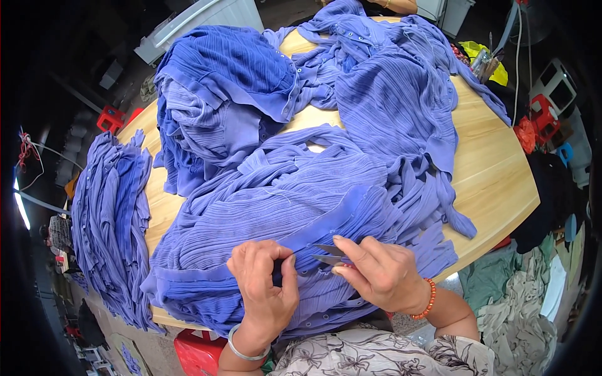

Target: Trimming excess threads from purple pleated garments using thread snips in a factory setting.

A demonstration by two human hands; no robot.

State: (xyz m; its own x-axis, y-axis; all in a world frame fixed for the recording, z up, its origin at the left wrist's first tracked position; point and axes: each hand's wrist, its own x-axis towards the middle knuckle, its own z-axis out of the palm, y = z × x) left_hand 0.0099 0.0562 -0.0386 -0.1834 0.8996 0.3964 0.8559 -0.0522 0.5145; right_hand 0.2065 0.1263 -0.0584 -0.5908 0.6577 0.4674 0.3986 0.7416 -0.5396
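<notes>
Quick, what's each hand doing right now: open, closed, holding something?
Left hand: closed in a thumb-and-index pinch; whether it grips a thread cannot be told.
Right hand: closed, holding snips, blades slightly apart.

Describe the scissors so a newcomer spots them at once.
On the wooden table, find the purple garment along the near edge. Over it, the right hand, with an orange bracelet at its wrist, holds the scissors: grey metal blades against purple cloth.

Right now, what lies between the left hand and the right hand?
In the head view, thread snips held by the right hand reach into that gap, over blue ribbed fabric.
</notes>
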